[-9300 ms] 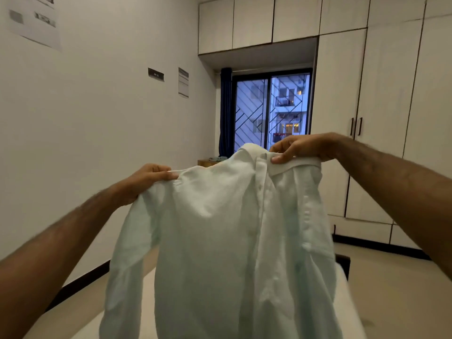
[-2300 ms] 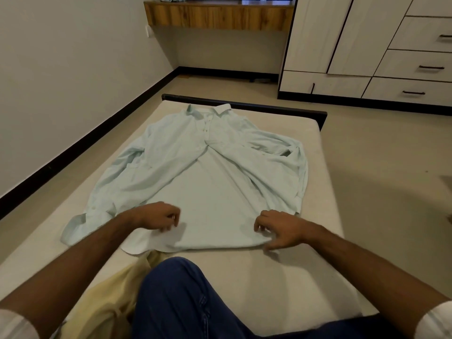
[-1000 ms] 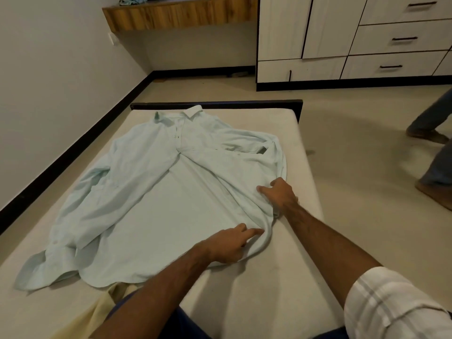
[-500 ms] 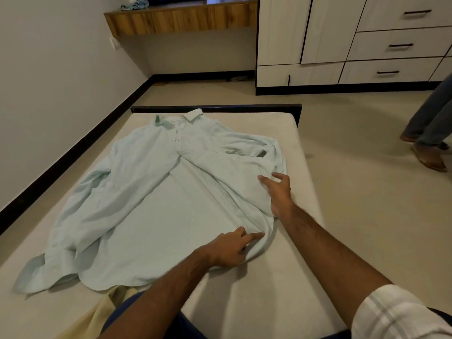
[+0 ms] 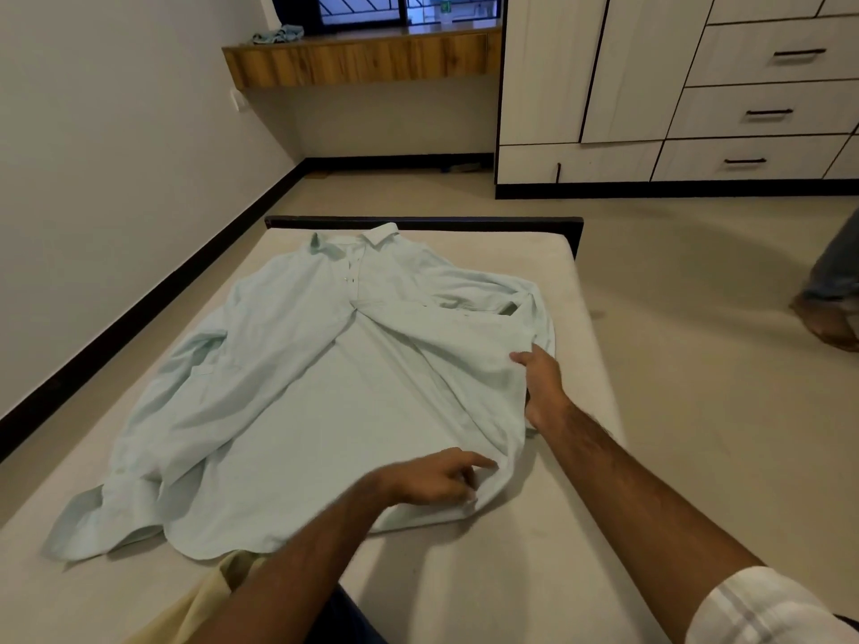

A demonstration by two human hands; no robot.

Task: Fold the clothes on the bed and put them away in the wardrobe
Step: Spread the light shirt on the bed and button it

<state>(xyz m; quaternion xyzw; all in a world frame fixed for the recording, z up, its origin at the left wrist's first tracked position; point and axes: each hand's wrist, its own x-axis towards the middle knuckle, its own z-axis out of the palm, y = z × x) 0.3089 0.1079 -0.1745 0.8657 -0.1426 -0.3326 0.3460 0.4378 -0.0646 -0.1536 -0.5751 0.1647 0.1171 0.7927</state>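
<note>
On bed [image 5: 465, 574]: shirt [image 5: 302, 388]; wardrobe [image 5: 650, 86] seemingly beyond.

A pale green shirt [image 5: 297, 402] lay spread on the bed [image 5: 488, 574], collar at the far end. The left hand [image 5: 434, 481] held its near right hem; the right hand [image 5: 541, 383] gripped its right edge. The wardrobe [image 5: 650, 86] stood far right

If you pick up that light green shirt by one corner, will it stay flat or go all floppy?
Probably floppy: the shirt lies in soft wrinkles and already bunches where the right hand lifts its edge. It likely feels light, since the thin cloth folds over itself easily near the left hand. It should not slide much on the mattress, though that is a guess.
</note>
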